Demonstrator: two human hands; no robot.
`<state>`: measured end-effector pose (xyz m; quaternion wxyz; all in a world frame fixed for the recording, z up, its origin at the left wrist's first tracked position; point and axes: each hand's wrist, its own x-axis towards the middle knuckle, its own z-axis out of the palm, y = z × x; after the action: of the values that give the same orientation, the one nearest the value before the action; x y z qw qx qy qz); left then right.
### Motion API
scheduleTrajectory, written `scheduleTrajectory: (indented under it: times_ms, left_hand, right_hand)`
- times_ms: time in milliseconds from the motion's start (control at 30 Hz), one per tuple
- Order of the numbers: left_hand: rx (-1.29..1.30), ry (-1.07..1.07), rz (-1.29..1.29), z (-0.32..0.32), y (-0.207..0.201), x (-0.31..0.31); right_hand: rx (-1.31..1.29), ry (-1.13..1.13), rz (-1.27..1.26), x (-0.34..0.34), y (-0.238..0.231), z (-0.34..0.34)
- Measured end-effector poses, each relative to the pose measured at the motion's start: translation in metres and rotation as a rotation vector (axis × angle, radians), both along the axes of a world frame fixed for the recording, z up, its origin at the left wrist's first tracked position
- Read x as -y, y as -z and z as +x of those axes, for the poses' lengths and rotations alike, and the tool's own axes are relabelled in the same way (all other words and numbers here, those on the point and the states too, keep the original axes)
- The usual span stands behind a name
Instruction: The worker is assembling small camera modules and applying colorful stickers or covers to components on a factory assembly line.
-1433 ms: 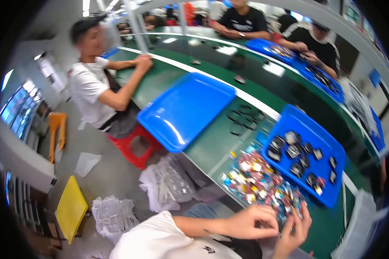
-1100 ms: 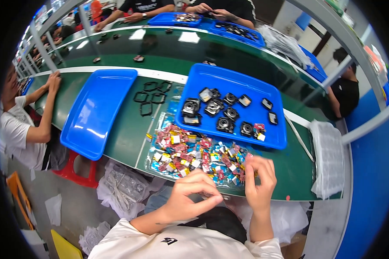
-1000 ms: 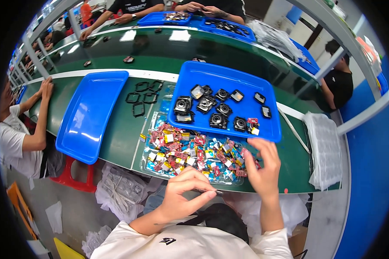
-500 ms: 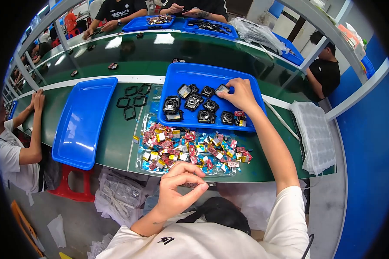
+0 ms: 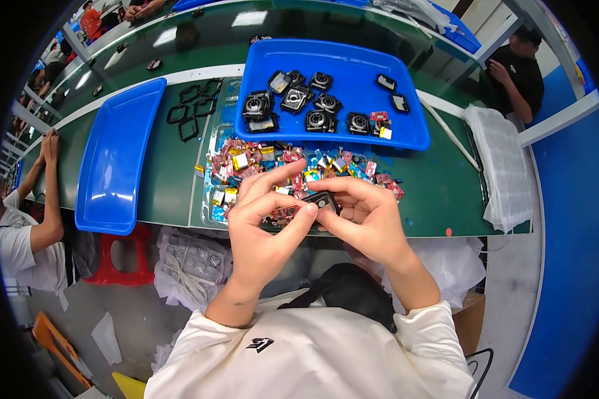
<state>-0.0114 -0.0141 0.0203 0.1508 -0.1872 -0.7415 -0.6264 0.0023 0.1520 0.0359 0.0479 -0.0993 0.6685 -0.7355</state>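
Observation:
Both my hands meet over the near edge of the green bench. My right hand (image 5: 373, 216) grips a small black watch case (image 5: 323, 200), tilted between thumb and fingers. Thumb and index finger of my left hand (image 5: 263, 216) pinch together at that case's left side. A red circuit board (image 5: 284, 213) shows under the left fingers and appears held there, though partly hidden. Just beyond lies a clear plastic tray with a heap of red circuit boards and small yellow-and-silver batteries (image 5: 240, 161). Behind it, a blue tray (image 5: 353, 60) holds several black watch cases (image 5: 295, 99).
Another blue tray (image 5: 116, 159) lies at the left, beside several thin black square frames (image 5: 188, 128). White plastic trays in wrap (image 5: 496, 166) are stacked at the right edge. A red stool (image 5: 123, 259) stands below. A co-worker's arms (image 5: 50, 179) rest on the bench at far left.
My right hand has left the blue tray and come back toward me with a watch case. My left hand now meets it at the case. The view has tilted down.

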Motion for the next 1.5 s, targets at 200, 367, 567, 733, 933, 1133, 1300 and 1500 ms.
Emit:
scheduleTrajectory:
  times_ms: [200, 367, 567, 733, 933, 1133, 1300, 1500]
  left_hand:
    - [0.033, -0.003, -0.064, 0.007, 0.006, -0.003]
    - [0.097, 0.023, -0.055, 0.008, 0.009, -0.005]
    - [0.103, 0.039, -0.080, 0.006, 0.008, -0.007]
    - [0.114, 0.056, -0.090, 0.005, 0.011, -0.007]
    - [0.060, 0.024, -0.126, 0.011, 0.007, -0.010]
    - [-0.015, -0.033, -0.123, 0.023, 0.004, -0.011]
    - [-0.069, -0.087, -0.038, 0.022, 0.008, -0.010]
    - [0.047, 0.000, -0.054, 0.026, 0.005, -0.005]
  right_hand:
    - [0.042, 0.038, -0.091, 0.000, 0.018, 0.013]
    - [-0.004, 0.091, -0.020, -0.001, 0.018, 0.018]
    - [-0.049, 0.100, -0.020, -0.002, 0.022, 0.019]
    - [-0.096, 0.153, 0.040, 0.000, 0.023, 0.021]
    - [-0.173, 0.261, 0.056, 0.000, 0.026, 0.021]
    - [-0.241, 0.312, 0.031, 0.002, 0.030, 0.020]
    - [-0.186, 0.316, -0.036, -0.001, 0.032, 0.020]
    - [-0.201, 0.310, -0.107, -0.002, 0.033, 0.018]
